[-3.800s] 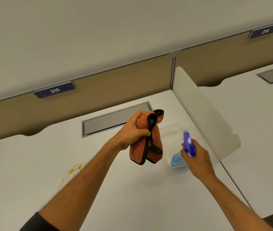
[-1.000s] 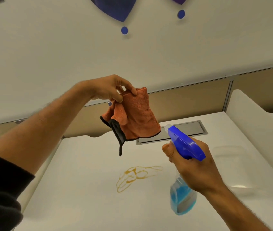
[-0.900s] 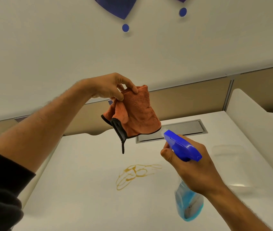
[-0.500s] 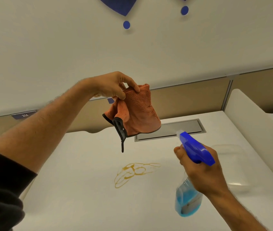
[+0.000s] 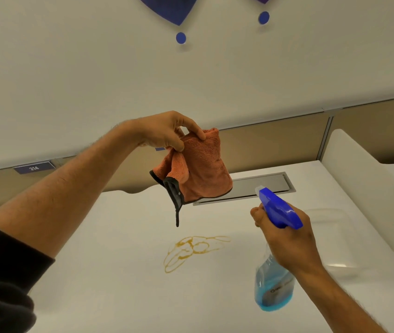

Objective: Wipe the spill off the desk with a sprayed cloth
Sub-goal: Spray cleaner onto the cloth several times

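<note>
Fuzzy terry cloth (image 5: pixel 203 169); glossy clear plastic bottle (image 5: pixel 274 288); smooth matt desk (image 5: pixel 109 280); brushed metal hatch (image 5: pixel 261 186)

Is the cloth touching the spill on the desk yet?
No, the left hand holds the orange cloth up in the air, well above the brown spill on the desk.

Orange cloth (image 5: pixel 200 169) — terry pile, dark grey trim, crumpled, hanging in the air above the desk (image 5: pixel 124 280), pinched at its upper edge; one dark corner strip dangling lowest. Yellow-brown spill (image 5: pixel 192 249) — thin looping trails, on the white desk surface below the cloth, unwiped. Spray bottle (image 5: pixel 275 272) — blue trigger head, clear body, blue liquid filling the lower part; held off the desk, tilted, nozzle pointing toward the cloth, just short of it.
</note>
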Available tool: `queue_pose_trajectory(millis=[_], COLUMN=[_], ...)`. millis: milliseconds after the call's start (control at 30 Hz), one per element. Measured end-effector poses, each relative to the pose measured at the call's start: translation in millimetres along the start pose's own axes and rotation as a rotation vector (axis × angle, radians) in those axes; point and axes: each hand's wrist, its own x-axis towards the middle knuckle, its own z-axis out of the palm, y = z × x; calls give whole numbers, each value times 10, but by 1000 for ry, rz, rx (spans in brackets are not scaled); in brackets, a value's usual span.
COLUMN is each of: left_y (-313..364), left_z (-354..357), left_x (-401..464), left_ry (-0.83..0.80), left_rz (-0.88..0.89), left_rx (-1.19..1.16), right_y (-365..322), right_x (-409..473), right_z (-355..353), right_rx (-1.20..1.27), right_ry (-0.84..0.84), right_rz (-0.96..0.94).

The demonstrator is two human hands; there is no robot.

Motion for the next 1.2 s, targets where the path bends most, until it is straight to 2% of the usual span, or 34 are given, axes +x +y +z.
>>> queue_pose_trajectory(millis=[267, 500, 667, 867, 1033, 1200], left_y=[31, -39, -82, -206, -359, -540], left_z=[96, 185, 289, 599, 920, 1179], left_x=[30, 96, 117, 258, 340, 359], left_ry=[6, -5, 3, -25, -53, -65], left_rz=[11, 27, 29, 55, 27, 33], left_rx=[-45, -51, -71, -72, -120, -159], right_y=[181, 291, 377, 934, 1470, 1828], right_x=[176, 272, 537, 1002, 1182, 1218], right_z=[74, -52, -472, -1062, -1373, -1475], right_rx=[-52, -45, -119, -319, -422, -448], right_ry=[-24, 20, 171, 317, 380, 371], right_rz=[65, 82, 5, -21, 103, 248])
